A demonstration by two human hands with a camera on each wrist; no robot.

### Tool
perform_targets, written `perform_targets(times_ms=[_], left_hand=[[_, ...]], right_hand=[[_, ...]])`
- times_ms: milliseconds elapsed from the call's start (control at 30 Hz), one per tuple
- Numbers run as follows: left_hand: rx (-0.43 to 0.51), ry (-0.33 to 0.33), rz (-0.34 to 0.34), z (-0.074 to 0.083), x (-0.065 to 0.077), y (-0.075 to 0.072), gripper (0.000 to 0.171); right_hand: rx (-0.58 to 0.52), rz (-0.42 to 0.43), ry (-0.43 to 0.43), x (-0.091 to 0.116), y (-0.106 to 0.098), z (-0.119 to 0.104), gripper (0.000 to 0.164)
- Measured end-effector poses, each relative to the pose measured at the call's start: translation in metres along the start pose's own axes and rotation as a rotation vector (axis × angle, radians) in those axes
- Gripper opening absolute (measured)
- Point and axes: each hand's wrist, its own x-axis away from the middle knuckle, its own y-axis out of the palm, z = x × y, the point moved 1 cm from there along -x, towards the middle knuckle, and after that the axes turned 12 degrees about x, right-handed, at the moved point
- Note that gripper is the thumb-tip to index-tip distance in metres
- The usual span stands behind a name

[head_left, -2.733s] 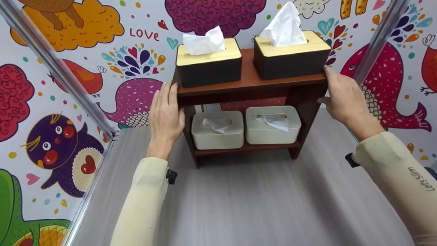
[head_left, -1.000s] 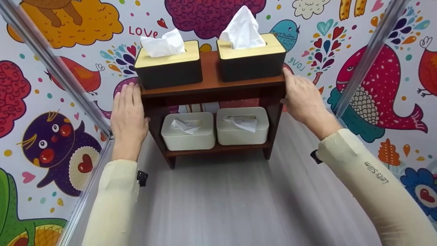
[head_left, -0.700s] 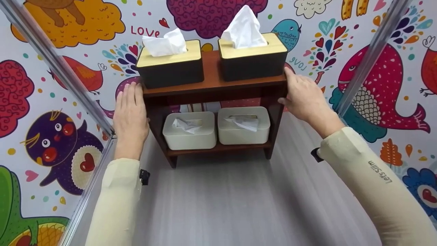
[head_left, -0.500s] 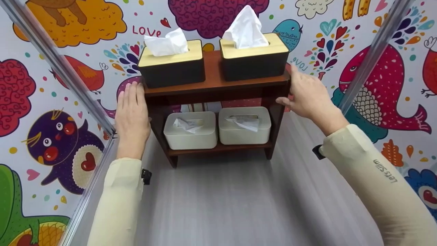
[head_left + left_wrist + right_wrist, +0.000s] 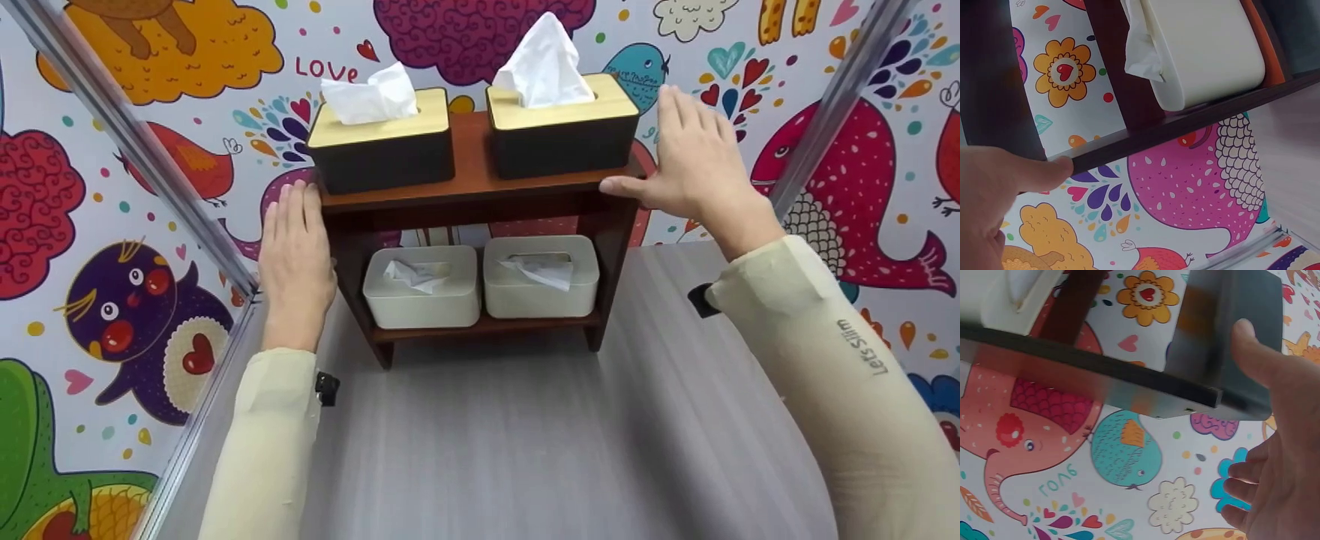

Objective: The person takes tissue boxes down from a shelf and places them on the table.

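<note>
A: Where is the shelf [image 5: 480, 193] standing?
B: On the grey surface [image 5: 480, 450], carrying four tissue boxes [image 5: 381, 163].
A: Grip state?
B: The left hand [image 5: 298, 259] is touching its left side, fingers straight; the right hand [image 5: 697, 161] is hanging released beside its upper right corner.

Brown wooden shelf unit [image 5: 472, 196] stands on the grey bench [image 5: 487, 450], before the cartoon-printed wall [image 5: 330, 105]. Two black wood-lidded tissue boxes [image 5: 384, 161] [image 5: 566, 142] occupy its top, left and right; two cream rounded tissue boxes [image 5: 421, 309] [image 5: 541, 300], likewise, its lower shelf [image 5: 495, 325].
</note>
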Motion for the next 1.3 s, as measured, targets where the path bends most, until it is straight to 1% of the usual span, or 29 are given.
perform_targets(times_ms=[200,367,500,600,733,900,1000,1100,1233,1300], left_hand=[[0.015,-0.009,0.017,-0.004,0.001,0.000,0.089],[0.042,-0.006,0.048,-0.005,0.002,0.001,0.086],[0.043,0.015,0.076,-0.006,0.003,0.003,0.084],[0.035,0.011,0.067,-0.005,0.004,0.003,0.085],[0.029,-0.002,0.057,-0.004,0.003,0.003,0.084],[0.020,-0.003,0.053,-0.001,0.002,0.004,0.085],[0.016,-0.005,0.051,0.001,0.001,0.004,0.085],[0.011,-0.014,0.044,0.001,0.001,0.004,0.085],[0.006,-0.024,0.030,0.001,0.001,0.005,0.088],[0.003,-0.026,0.026,0.001,0.000,0.005,0.089]], right_hand=[[-0.009,-0.004,-0.047,-0.016,-0.014,-0.016,0.121],[0.015,-0.012,-0.087,-0.029,-0.021,-0.031,0.111],[0.039,-0.030,-0.112,-0.039,-0.022,-0.042,0.105],[0.048,-0.031,-0.124,-0.045,-0.022,-0.046,0.104],[0.040,-0.018,-0.133,-0.052,-0.022,-0.047,0.099],[0.015,0.009,-0.126,-0.059,-0.021,-0.043,0.092],[0.004,0.007,-0.128,-0.063,-0.021,-0.040,0.091],[-0.012,-0.028,-0.139,-0.065,-0.021,-0.039,0.090],[-0.033,-0.097,-0.151,-0.067,-0.022,-0.038,0.089],[-0.028,-0.113,-0.157,-0.067,-0.024,-0.039,0.090]])
